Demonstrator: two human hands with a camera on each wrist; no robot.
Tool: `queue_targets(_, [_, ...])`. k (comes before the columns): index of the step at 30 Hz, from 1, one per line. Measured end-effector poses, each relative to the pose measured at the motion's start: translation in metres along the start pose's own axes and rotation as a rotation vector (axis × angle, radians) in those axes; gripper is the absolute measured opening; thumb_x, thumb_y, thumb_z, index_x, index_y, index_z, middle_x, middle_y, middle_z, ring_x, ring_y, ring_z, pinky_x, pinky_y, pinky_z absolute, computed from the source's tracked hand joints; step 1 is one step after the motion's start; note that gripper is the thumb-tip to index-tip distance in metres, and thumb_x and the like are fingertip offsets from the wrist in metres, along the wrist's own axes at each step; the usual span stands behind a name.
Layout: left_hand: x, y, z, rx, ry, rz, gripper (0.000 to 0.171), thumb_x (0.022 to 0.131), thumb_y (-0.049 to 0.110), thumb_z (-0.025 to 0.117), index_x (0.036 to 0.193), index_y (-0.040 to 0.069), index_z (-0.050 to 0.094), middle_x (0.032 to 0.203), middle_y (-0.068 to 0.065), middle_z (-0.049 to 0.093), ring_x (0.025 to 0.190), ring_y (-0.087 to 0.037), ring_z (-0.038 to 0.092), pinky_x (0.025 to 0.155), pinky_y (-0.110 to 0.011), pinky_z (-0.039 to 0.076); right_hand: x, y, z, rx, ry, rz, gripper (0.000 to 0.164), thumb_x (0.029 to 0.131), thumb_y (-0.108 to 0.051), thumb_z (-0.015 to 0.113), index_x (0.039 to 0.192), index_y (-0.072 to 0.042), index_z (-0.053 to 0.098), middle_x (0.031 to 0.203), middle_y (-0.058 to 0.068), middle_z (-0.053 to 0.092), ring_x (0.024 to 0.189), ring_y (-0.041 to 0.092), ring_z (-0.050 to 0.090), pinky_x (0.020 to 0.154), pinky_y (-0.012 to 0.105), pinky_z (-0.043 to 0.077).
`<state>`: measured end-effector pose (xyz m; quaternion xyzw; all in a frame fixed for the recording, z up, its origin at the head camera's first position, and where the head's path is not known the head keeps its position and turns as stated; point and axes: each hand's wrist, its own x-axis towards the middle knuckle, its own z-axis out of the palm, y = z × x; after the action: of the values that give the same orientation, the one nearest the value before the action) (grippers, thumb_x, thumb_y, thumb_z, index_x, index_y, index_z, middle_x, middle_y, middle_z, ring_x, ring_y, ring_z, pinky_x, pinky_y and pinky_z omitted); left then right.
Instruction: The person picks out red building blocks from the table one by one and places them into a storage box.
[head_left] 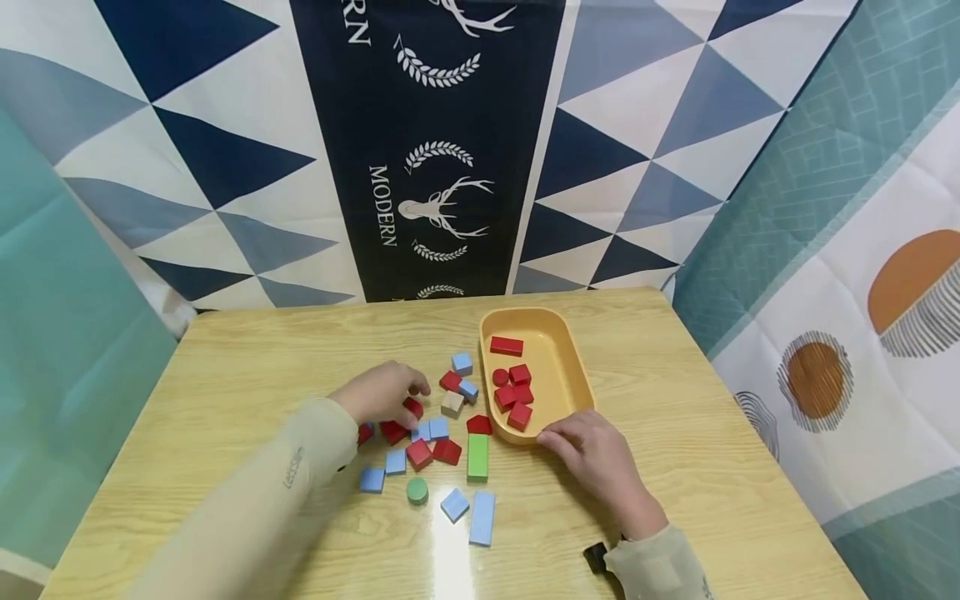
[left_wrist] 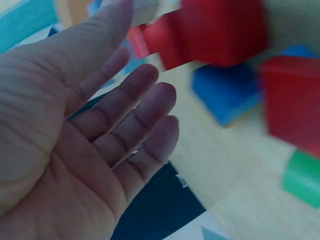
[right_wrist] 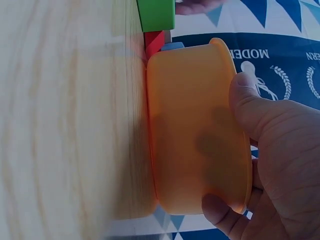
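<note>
your left hand at the red blocks, fingers loosely parted, holding nothing, your right hand gripping the tray's rim

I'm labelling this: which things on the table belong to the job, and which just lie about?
Likely the job's:
Rounded orange plastic tray
Red wooden blocks, some inside it

Likely lying about:
Blue wooden blocks
Green rectangular block
Green cylinder
Beige wooden block

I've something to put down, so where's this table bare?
On the wood-grain tabletop: bare between the orange tray and right edge, and between left sleeve and left edge. Crowded between left hand and tray: red and blue blocks.
</note>
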<state>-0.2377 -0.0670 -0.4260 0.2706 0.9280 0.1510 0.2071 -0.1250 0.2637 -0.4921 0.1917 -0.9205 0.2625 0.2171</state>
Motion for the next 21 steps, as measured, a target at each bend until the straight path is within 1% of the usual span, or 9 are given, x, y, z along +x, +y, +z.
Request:
queue_targets(3, [-0.001,-0.002,0.01,0.036,0.006,0.011,0.04,0.079,0.021,0.084,0.116,0.016,0.072,0.109,-0.001,0.066,0.091,-0.017,0.054,0.091,-0.039,0.05,0.0,0.0,-0.002,-0.002,-0.009,0.007,0.01,0.08,-0.029,0.082,0.083,-0.021,0.077,0.081,-0.011,0.067,0.081,0.007,0.056,0.068,0.037,0.054])
queue_targets(7, [0.001,-0.003,0.017,0.054,0.022,0.01,0.034,0.079,0.019,0.084,0.112,0.016,0.073,0.105,0.0,0.066,0.09,-0.017,0.053,0.089,-0.039,0.052,-0.001,-0.001,-0.003,-0.006,-0.025,0.028,0.011,0.08,-0.031,0.081,0.084,-0.021,0.077,0.083,-0.012,0.067,0.082,0.006,0.056,0.069,0.037,0.054])
queue_targets(10, [0.003,-0.005,0.02,0.055,0.034,0.003,0.035,0.079,0.019,0.084,0.112,0.015,0.074,0.105,-0.001,0.066,0.091,-0.018,0.053,0.089,-0.04,0.052,-0.002,-0.002,-0.003,-0.008,-0.03,0.046,0.012,0.081,-0.033,0.081,0.084,-0.022,0.077,0.083,-0.012,0.067,0.083,0.005,0.055,0.07,0.036,0.054])
queue_targets(16, [0.005,-0.011,0.022,0.052,0.057,-0.013,0.04,0.08,0.017,0.083,0.118,0.014,0.071,0.108,-0.002,0.066,0.094,-0.018,0.053,0.091,-0.041,0.051,-0.002,-0.002,-0.004,-0.015,-0.021,0.041,0.012,0.08,-0.033,0.081,0.084,-0.022,0.077,0.082,-0.012,0.067,0.081,0.006,0.055,0.068,0.036,0.054])
queue_targets(18, [0.006,-0.01,0.02,0.021,0.091,-0.017,0.041,0.081,0.018,0.083,0.119,0.012,0.069,0.105,-0.002,0.065,0.091,-0.018,0.054,0.088,-0.04,0.053,-0.002,-0.001,-0.003,-0.015,-0.023,0.04,0.011,0.081,-0.032,0.081,0.084,-0.022,0.077,0.082,-0.012,0.067,0.081,0.006,0.056,0.067,0.037,0.054])
queue_targets(19, [0.007,-0.009,0.018,-0.004,0.123,-0.007,0.04,0.082,0.018,0.082,0.119,0.011,0.068,0.103,-0.001,0.065,0.089,-0.017,0.055,0.087,-0.038,0.053,-0.002,-0.001,-0.003,-0.016,-0.023,0.039,0.011,0.081,-0.032,0.081,0.084,-0.022,0.077,0.082,-0.012,0.067,0.081,0.006,0.056,0.067,0.037,0.054])
queue_targets(21, [0.009,-0.001,0.012,-0.06,0.203,0.012,0.039,0.083,0.018,0.081,0.119,0.01,0.066,0.099,-0.001,0.064,0.085,-0.016,0.055,0.082,-0.036,0.055,-0.002,0.0,-0.003,-0.017,-0.022,0.037,0.011,0.081,-0.032,0.081,0.083,-0.022,0.077,0.082,-0.012,0.067,0.08,0.006,0.056,0.067,0.037,0.054])
